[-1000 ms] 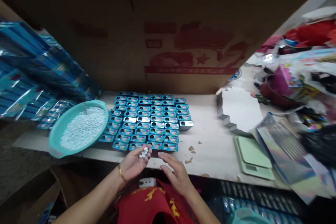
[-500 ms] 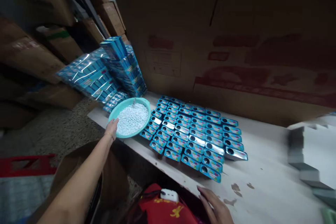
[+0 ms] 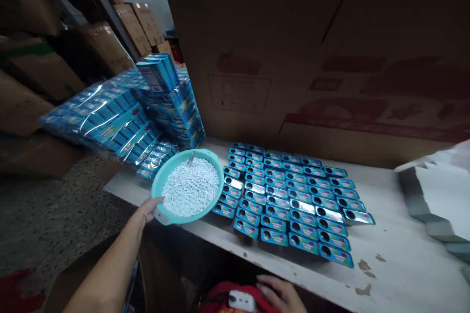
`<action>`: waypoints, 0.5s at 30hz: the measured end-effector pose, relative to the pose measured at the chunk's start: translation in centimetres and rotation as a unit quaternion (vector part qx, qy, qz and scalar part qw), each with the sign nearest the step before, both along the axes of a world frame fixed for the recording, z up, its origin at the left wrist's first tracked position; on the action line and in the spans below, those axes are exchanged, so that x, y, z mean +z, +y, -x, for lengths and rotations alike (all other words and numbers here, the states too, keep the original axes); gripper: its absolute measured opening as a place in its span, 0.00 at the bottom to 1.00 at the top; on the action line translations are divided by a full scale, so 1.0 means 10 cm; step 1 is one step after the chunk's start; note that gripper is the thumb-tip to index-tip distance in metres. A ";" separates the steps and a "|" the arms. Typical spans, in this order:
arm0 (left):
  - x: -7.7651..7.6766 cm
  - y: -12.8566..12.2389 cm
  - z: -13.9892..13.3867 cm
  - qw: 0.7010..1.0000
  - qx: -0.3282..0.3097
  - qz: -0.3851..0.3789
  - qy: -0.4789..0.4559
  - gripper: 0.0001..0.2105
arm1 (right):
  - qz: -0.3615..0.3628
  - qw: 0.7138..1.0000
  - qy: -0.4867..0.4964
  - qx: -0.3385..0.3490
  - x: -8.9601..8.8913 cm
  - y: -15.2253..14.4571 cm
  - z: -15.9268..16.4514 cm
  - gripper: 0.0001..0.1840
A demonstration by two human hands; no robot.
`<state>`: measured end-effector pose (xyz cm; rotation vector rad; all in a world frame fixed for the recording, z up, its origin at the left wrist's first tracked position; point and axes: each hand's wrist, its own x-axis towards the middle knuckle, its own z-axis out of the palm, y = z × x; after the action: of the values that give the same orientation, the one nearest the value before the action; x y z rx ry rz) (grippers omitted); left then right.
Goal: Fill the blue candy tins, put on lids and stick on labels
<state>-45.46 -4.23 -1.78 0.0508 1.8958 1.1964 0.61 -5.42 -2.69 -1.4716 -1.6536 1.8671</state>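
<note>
A teal plastic basin (image 3: 157, 183) full of small white pellets (image 3: 193, 188) sits at the left part of the table, and my left hand (image 3: 147, 208) grips its near-left rim with the thumb over the edge. A clear scoop or stick (image 3: 191, 158) stands in the pellets near the far rim. Just right of the basin are rows of small blue tins (image 3: 277, 194), each with a dark round hole in its top. My right hand (image 3: 281, 293) is low at the table's front edge, by the red garment, fingers stretched out and holding nothing.
Plastic-wrapped blue boxes (image 3: 121, 122) are stacked behind the basin at the left. A large cardboard carton (image 3: 242, 93) walls off the back of the white table (image 3: 385, 274). Whitish stepped pieces (image 3: 436, 200) lie at the right. More cartons (image 3: 135, 24) stand in the background.
The view has swung left and closer, so the basin and tins appear lower and larger. My left hand stays on the basin's rim. My right hand has shifted slightly left.
</note>
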 end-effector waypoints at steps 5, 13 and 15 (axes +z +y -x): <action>-0.19 -0.33 -0.05 0.997 0.033 -0.070 -0.015 0.25 | 0.109 0.984 0.104 0.090 0.01 0.01 1.23 0.26; -0.20 -1.55 -0.51 0.990 0.120 -0.023 -0.069 0.25 | 0.196 0.970 0.131 -0.057 -0.19 0.07 2.09 0.33; -0.06 -1.62 -0.37 0.992 0.100 0.013 -0.074 0.23 | 0.192 0.970 0.128 -0.076 -0.23 0.08 2.21 0.30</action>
<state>-41.77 -20.43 -2.42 -0.2406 1.8170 1.2722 -21.49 -4.65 -4.98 -1.3663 -1.0736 2.2631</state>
